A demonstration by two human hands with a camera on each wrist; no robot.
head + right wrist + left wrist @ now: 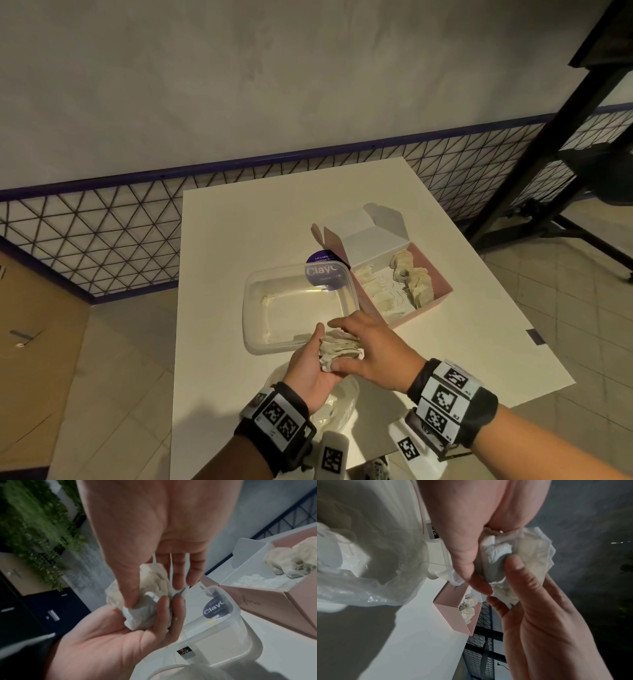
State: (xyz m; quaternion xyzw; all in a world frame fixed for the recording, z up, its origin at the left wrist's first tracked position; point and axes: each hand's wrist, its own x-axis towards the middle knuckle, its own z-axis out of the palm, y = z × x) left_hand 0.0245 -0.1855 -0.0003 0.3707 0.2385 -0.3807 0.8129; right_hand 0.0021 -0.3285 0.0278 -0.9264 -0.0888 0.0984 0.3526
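Closest to me are the marker bands on my wrists, and from there I read across. My left hand (310, 371) lies palm up, thumb and fingers curled round the underside of the wad (339, 347), a crumpled pale bundle of what look like paper sachets with a string hanging from it. A thin plastic bag (339, 407) lies on the table (222, 240) just under that wrist.

The wad's long axis runs roughly from left to right, from one palm to the other. My right hand (373, 346) comes over it from above, thumb on the near side and fingertips on the far side, pinching it against my left palm. So both hands grip the one bundle.

What matters next is what lies ahead. The wad hangs over the near rim of the clear tub (245, 308), whose open floor stretches forward and a little left. The pink box (442, 301) stands just beside the tub, farther right, nearer my right hand. I judge that a short push forward would put the wad over the tub.
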